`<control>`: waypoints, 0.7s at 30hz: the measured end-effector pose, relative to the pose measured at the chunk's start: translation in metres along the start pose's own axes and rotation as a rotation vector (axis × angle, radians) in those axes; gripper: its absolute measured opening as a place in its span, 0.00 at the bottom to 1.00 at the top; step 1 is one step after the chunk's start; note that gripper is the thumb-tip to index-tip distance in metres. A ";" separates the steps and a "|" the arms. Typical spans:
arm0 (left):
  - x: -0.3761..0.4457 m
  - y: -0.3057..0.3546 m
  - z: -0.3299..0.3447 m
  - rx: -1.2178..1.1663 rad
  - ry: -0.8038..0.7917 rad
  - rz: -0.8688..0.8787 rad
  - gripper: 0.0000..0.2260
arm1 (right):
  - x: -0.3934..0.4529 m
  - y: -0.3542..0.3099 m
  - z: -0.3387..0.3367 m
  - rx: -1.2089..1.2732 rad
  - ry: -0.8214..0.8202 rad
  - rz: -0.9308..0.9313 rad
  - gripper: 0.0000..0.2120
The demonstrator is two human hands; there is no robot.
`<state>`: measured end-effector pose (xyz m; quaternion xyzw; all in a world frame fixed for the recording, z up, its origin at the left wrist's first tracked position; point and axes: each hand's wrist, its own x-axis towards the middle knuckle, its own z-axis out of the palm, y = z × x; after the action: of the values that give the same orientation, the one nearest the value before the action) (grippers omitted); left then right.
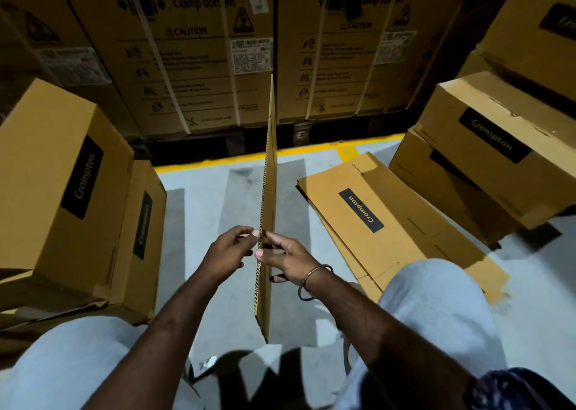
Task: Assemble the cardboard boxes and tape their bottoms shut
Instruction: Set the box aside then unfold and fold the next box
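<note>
Flattened cardboard box (pixel 270 172) held upright on edge, seen edge-on, corrugated edge facing the camera. Stack of flattened Crompton boxes (pixel 374 204) lying on floor at right. Assembled Crompton boxes stacked at left (pixel 62 185) and right (pixel 486 148).

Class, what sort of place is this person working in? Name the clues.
Most likely a warehouse or packing area. Clues: big strapped cartons printed with caution marks, a yellow floor line, and a pile of flat unassembled boxes beside assembled Crompton boxes.

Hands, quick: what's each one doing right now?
Left hand: fingers pinch the near edge of the flattened box.
Right hand: fingers pinch the same edge from the other side.
</note>
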<state>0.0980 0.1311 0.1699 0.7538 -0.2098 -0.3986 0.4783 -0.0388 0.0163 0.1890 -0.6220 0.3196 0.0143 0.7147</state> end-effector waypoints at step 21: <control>0.000 0.002 0.009 0.801 0.185 0.211 0.18 | 0.001 -0.006 -0.036 -0.687 0.456 0.122 0.15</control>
<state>0.0915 0.1249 0.1699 0.8872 -0.3804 -0.1649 0.2025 -0.0507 -0.0175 0.1931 -0.7913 0.4829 0.0243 0.3744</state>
